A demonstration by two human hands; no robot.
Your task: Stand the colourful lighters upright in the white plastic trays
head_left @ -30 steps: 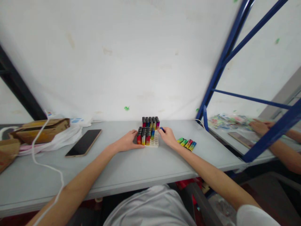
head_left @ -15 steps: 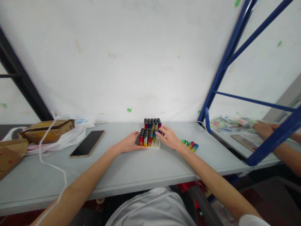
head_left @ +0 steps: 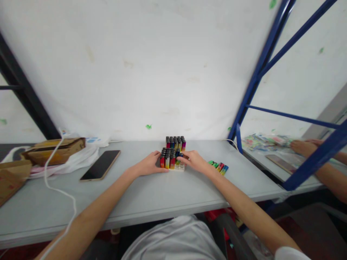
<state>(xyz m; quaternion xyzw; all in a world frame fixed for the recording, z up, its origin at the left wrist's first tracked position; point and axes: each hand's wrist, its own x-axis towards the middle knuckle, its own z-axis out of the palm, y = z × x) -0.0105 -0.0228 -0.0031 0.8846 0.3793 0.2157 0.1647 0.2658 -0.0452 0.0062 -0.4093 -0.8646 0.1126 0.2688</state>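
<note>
Upright lighters with black tops (head_left: 167, 159) fill the left part of a pale tray with round holes (head_left: 180, 167). My left hand (head_left: 150, 164) curves around the tray's left side, thumb along the front edge, touching tray and lighters. At the tray's right, my right hand (head_left: 193, 160) pinches a dark-topped lighter (head_left: 180, 156) low over the holes. Behind stands a second block of upright lighters (head_left: 176, 143). Several loose lighters in green, red and blue (head_left: 219, 167) lie on the table right of my right hand.
A phone (head_left: 101, 165) lies on the grey table (head_left: 151, 196) at left, beside a cardboard box (head_left: 59, 150), plastic bags and a white cable (head_left: 63, 193). A blue metal frame (head_left: 251, 86) stands at right; beyond it, another person's hands (head_left: 303, 148) are near colourful packets (head_left: 267, 141).
My right hand has moved slightly down toward the tray with the lighter, which sits lower. My left hand stays in place. The other person's hands have shifted slightly.
</note>
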